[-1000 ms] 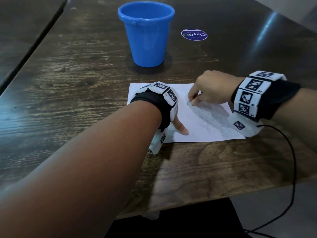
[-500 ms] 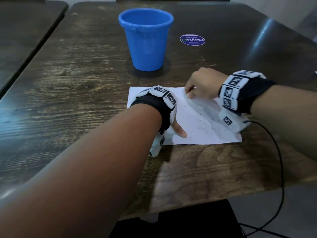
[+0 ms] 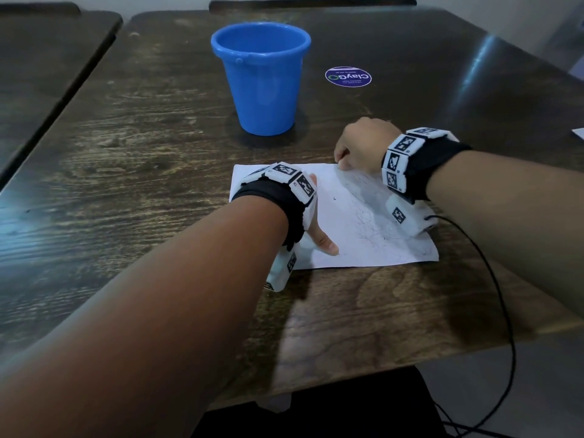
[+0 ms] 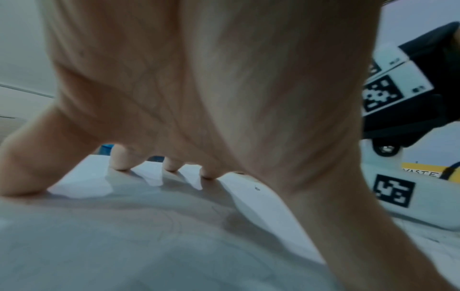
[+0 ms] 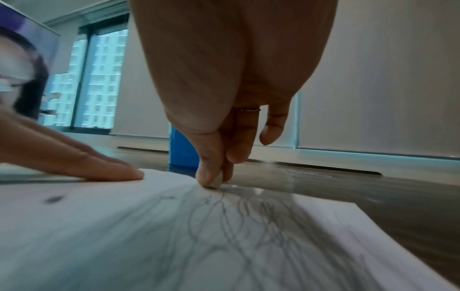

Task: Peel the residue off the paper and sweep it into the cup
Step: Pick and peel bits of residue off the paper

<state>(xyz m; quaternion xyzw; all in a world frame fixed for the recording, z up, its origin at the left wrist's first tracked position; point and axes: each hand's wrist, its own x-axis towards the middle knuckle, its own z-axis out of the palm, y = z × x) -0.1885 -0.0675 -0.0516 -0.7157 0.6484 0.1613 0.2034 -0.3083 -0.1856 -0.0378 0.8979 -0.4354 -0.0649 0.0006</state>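
A white paper point(image 3: 344, 248) with grey pencil scribbles point(image 3: 373, 222) lies on the dark wooden table point(image 3: 158, 153). My left hand point(image 3: 322, 240) presses flat on its left half, fingers point(image 4: 171, 167) spread straight on the sheet. My right hand point(image 3: 357, 147) is at the paper's far edge. Its thumb and forefinger pinch a small whitish lump point(image 5: 218, 180) against the sheet point(image 5: 174, 236). A dark crumb point(image 5: 53, 198) lies loose on the paper between the hands. The blue cup point(image 3: 262, 80) stands upright just beyond the paper, left of the right hand.
A round purple sticker point(image 3: 348, 76) is stuck to the table right of the cup. A black cable point(image 3: 499, 279) runs from my right wrist over the table's near edge. A second dark table point(image 3: 47, 58) stands to the left across a gap.
My right hand has slid from the middle of the scribbles to the paper's far edge, still pinching. The left hand has stayed pressed on the sheet.
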